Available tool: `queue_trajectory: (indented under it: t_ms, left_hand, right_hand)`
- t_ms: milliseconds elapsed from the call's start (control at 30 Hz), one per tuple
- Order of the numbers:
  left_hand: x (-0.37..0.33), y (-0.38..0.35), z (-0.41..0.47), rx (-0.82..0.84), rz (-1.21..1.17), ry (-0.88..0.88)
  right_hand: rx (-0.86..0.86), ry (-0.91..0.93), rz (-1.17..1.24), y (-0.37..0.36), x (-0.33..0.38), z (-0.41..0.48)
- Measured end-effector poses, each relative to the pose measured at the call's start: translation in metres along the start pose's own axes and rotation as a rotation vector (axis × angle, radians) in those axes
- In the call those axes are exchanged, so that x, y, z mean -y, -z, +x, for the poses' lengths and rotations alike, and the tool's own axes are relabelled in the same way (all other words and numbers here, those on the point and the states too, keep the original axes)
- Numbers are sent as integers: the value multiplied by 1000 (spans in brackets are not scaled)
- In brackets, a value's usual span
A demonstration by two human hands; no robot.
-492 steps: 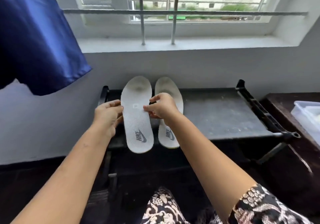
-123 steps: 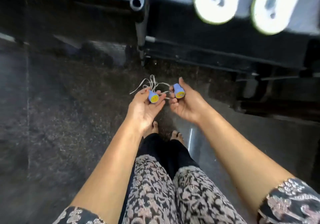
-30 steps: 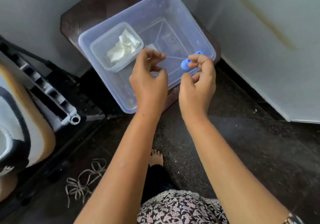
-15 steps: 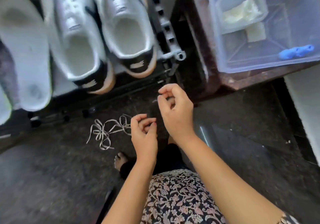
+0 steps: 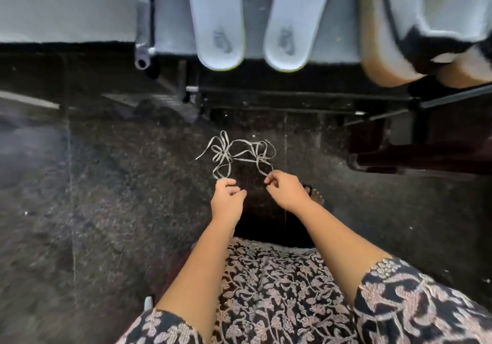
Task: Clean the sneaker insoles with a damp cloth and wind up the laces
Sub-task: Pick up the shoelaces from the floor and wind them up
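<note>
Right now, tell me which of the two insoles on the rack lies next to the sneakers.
The right-hand insole: it lies directly beside the tan-soled sneaker. The other insole lies further left, with the first one between it and the sneaker.

My only camera rides on my head and faces steeply down, nearly straight at the dark floor [image 5: 106, 210] ahead of my lap. My left hand [image 5: 226, 201] and right hand [image 5: 287, 193] fall near mid-frame, fairly close to the lens, with the laces [image 5: 226, 154] just beyond them. The front edge of the shoe rack [image 5: 292, 100] crosses the top of the frame, and the wide lens stretches everything towards the sides; this is the one view
</note>
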State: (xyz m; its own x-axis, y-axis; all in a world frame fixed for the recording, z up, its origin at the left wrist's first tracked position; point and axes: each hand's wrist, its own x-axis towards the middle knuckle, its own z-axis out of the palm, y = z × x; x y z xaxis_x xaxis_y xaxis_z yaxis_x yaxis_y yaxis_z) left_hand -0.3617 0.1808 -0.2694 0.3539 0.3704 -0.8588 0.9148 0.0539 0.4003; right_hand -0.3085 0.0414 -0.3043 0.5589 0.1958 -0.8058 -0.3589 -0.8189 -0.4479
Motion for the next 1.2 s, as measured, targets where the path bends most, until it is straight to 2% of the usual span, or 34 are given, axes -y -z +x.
queue_trajectory:
  t_ms: [167,300,600,667,933,1000,1100,1200]
  left_hand:
    - [18,39,54,36,190,3]
    - [34,49,98,49,254,-24]
    - [88,22,179,126,281,17]
    - [98,10,198,162,319,-4]
    - [103,-16,257,212,367,-105]
    - [105,-15,266,206,377,-135]
    - [114,-13,272,206,353,-130]
    - [124,-12,268,201,365,-96]
  right_hand:
    - [53,-37,-114,-46,10,51]
    - [79,-45,-188,-72,5,100]
    - [50,-118,-197,-113,-54,192]
    - [58,-116,-277,-120,-64,207]
    - [279,-208,-538,-153,-97,272]
    - [274,-219,-574,-155,-99,283]
    - [173,-217,-605,-153,-98,291]
    - [136,-187,-489,-142,-94,284]
